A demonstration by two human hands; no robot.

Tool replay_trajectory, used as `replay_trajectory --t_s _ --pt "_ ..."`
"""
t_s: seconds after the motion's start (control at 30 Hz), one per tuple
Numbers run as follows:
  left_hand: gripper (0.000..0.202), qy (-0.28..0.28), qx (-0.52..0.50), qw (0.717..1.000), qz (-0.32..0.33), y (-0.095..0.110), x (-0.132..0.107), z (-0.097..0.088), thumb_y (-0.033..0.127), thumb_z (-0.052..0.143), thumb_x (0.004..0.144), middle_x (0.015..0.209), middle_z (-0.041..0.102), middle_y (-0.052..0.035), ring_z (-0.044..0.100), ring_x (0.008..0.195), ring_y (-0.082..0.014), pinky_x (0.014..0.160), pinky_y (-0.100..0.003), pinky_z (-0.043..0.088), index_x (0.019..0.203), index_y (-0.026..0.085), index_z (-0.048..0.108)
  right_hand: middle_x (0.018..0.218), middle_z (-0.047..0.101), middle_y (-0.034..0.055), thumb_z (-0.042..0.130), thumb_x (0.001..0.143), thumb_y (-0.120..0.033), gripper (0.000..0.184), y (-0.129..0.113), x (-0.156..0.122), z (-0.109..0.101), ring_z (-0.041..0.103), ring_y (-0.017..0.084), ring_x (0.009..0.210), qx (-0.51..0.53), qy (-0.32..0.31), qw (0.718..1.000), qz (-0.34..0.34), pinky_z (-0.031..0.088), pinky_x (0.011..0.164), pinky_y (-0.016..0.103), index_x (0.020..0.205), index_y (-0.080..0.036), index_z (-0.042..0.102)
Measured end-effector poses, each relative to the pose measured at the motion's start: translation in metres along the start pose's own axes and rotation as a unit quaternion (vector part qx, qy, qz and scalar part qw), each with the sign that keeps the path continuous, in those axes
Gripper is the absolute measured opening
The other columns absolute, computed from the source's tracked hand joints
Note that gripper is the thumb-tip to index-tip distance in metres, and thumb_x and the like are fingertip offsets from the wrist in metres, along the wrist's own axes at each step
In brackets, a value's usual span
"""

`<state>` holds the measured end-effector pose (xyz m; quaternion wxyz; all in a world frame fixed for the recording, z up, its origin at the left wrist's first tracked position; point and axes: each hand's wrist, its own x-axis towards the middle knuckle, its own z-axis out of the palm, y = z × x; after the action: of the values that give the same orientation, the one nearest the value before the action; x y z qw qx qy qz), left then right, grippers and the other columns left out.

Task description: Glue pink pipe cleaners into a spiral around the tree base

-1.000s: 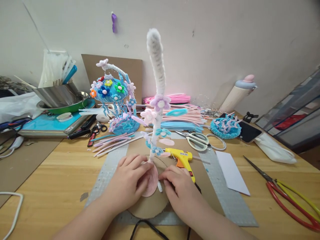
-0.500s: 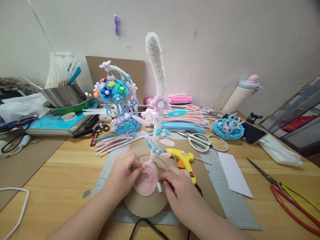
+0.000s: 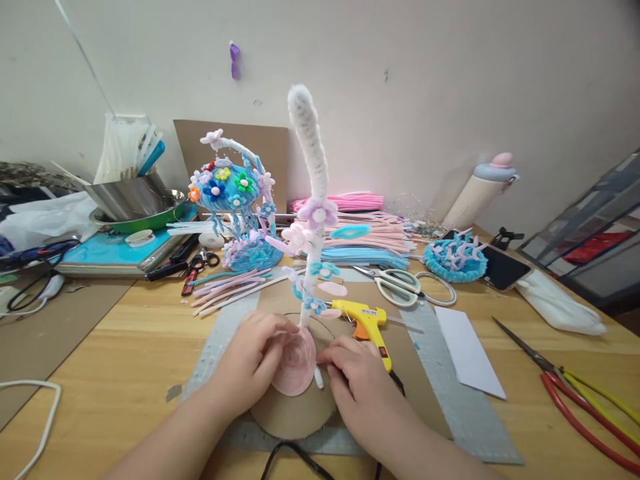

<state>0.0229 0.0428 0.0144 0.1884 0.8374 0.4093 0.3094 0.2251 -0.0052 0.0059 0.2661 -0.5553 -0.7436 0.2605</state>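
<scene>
A tall white pipe-cleaner stem (image 3: 309, 153) with small pastel flowers rises from a pink coiled disc (image 3: 296, 365) lying on a round cardboard base (image 3: 295, 417). My left hand (image 3: 249, 363) rests on the disc's left edge, fingers curled against it. My right hand (image 3: 353, 380) is at the disc's right edge, its fingers pinching a short white pipe-cleaner end (image 3: 319, 377).
A yellow glue gun (image 3: 367, 321) lies just behind my right hand. Scissors (image 3: 405, 285), a finished blue jellyfish model (image 3: 235, 203), stacks of pink and blue pipe cleaners (image 3: 365, 240), a blue woven disc (image 3: 455, 257), white paper (image 3: 467, 352) and red-handled shears (image 3: 575, 400) surround the grey mat (image 3: 450, 393).
My left hand drew back off the pink disc, uncovering its coil, then settled again on its left edge. The stem leaned slightly left. My right hand kept its pinch.
</scene>
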Motion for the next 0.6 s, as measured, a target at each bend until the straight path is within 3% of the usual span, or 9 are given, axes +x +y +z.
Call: replay_trajectory --t_s 0.2,0.3,0.43,0.6 --pt "0.043 -0.056 0.044 0.997 0.028 0.003 -0.004 0.003 0.002 0.040 0.080 0.110 0.064 -0.0005 0.055 0.108 -0.0191 0.093 -0.038 0.037 0.114 0.027 0.051 0.091 0.062 0.0030 0.046 0.084 -0.004 0.029 0.001 0.000 0.001 0.051 0.021 0.084 0.000 0.007 1.000 -0.006 0.034 0.077 0.036 0.090 -0.023 0.067" --pt "0.038 -0.019 0.053 0.998 0.010 0.000 -0.005 0.004 0.003 0.041 0.080 0.108 0.063 -0.0008 0.054 0.106 -0.0200 0.092 -0.039 0.038 0.108 0.026 0.052 0.090 0.062 0.0025 0.046 0.084 -0.005 0.029 0.001 0.000 0.001 0.050 0.021 0.083 0.002 0.010 1.000 0.000 0.034 0.076 0.036 0.089 -0.024 0.067" --pt "0.026 0.050 0.019 0.996 -0.071 -0.005 -0.003 0.007 0.011 0.047 0.081 0.103 0.060 -0.0013 0.054 0.100 -0.0198 0.086 -0.036 0.043 0.102 0.025 0.051 0.090 0.062 0.0024 0.046 0.085 -0.006 0.028 0.001 -0.001 0.001 0.050 0.021 0.083 0.008 0.011 1.000 -0.005 0.033 0.077 0.037 0.088 -0.024 0.067" --pt "0.020 0.064 -0.033 0.987 -0.145 -0.007 0.003 0.007 0.017 0.050 0.081 0.098 0.060 0.0002 0.056 0.088 -0.0172 0.080 -0.033 0.046 0.099 0.025 0.051 0.091 0.062 0.0021 0.046 0.085 -0.006 0.028 0.001 -0.001 0.000 0.051 0.021 0.085 0.008 0.007 1.000 -0.004 0.033 0.077 0.037 0.088 -0.023 0.067"
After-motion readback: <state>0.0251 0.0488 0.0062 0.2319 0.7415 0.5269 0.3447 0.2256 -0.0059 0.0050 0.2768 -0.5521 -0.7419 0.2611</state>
